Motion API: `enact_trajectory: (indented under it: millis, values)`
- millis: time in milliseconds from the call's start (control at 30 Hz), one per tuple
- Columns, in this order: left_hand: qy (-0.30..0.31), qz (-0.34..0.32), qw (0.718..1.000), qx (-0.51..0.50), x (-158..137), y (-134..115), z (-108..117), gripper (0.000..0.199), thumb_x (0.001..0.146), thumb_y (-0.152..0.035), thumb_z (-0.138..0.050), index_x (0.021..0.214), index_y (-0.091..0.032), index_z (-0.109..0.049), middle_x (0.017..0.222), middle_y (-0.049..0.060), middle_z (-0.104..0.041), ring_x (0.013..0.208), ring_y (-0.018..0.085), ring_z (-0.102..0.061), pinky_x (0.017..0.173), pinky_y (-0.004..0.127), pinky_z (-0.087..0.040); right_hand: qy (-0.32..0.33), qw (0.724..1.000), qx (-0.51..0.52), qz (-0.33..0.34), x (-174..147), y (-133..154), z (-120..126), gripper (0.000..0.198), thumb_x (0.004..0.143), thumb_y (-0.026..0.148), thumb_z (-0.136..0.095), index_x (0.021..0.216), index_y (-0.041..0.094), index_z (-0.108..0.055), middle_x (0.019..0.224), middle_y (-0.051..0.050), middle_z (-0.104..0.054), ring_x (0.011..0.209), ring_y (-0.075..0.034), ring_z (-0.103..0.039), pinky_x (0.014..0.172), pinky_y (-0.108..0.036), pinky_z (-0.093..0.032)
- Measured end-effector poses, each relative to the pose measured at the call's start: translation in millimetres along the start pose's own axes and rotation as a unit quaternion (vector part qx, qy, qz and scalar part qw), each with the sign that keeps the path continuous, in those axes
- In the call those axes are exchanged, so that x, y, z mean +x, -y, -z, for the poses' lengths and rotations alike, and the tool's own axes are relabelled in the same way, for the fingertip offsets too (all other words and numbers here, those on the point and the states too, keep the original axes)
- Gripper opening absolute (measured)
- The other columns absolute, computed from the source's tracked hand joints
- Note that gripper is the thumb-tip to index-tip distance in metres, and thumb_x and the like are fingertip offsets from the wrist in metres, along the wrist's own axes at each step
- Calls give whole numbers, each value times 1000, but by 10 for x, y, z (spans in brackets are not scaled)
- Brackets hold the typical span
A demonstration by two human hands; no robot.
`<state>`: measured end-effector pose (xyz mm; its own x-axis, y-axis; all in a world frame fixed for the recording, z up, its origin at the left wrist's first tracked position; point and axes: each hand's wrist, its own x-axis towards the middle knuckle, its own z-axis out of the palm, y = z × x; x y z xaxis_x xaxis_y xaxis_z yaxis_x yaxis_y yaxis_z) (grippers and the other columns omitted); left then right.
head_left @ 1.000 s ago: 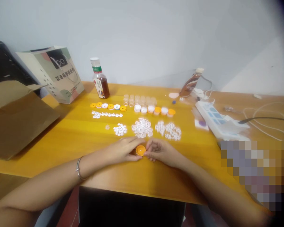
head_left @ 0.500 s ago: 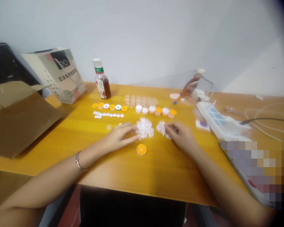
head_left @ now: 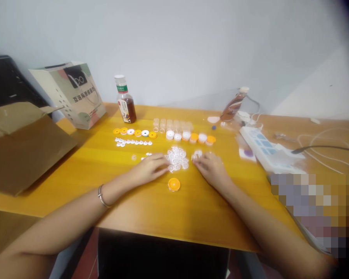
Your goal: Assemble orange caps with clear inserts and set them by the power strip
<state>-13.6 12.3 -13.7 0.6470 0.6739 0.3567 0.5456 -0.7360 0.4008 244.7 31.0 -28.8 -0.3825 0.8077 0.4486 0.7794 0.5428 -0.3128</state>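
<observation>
A loose pile of small white openwork plastic pieces (head_left: 177,158) lies mid-table. My left hand (head_left: 151,168) rests at its left edge, fingers stretched out and touching the pieces, with nothing visibly held. Across from it, my right hand (head_left: 211,169) is spread low over a smaller white cluster (head_left: 196,155), partly hiding it. Its fingers reach left toward the main pile, and I see nothing gripped in them. Just in front of the pile sits a round orange cap-like piece (head_left: 174,184).
Behind the pile run rows of orange and white rings (head_left: 137,133), round caps (head_left: 194,138), small white discs (head_left: 133,142) and clear cups (head_left: 169,124). Bottles (head_left: 125,102), a paper bag (head_left: 85,97), a cardboard box (head_left: 26,155) and a power strip (head_left: 260,145) surround them.
My right hand has moved slightly left, gathering the smaller cluster closer together. My left hand's thumb and fingers have come nearer each other beside the pile.
</observation>
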Motion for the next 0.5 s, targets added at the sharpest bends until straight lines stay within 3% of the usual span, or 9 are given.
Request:
enact_trajectory:
  millis: [133,233,500]
  values:
    - [-1,-14,1000,-14,10,-39,-12,23,87,-23,-44,103,-17,-59,97,8,-57,90,16,-53,80,31,-44,-30,987,157,-22,-58,231,78,17,82,29,-52,85,25,-68,78,-5,-66,71,-20,-59,65,-35,-45]
    - [-30,11,998,-58,18,-122,1,23,87,-25,-45,103,-17,-59,95,7,-58,87,15,-54,79,31,-45,-59,965,248,-62,-123,479,110,13,79,28,-57,86,27,-68,84,-1,-70,74,-20,-63,71,-36,-49]
    - [-129,89,956,-250,46,-264,-109,23,83,-29,-53,99,-14,-57,89,7,-60,78,13,-58,72,29,-49,-3,893,435,-114,-99,833,40,5,72,26,-64,76,25,-67,82,0,-69,78,-18,-64,80,-36,-50]
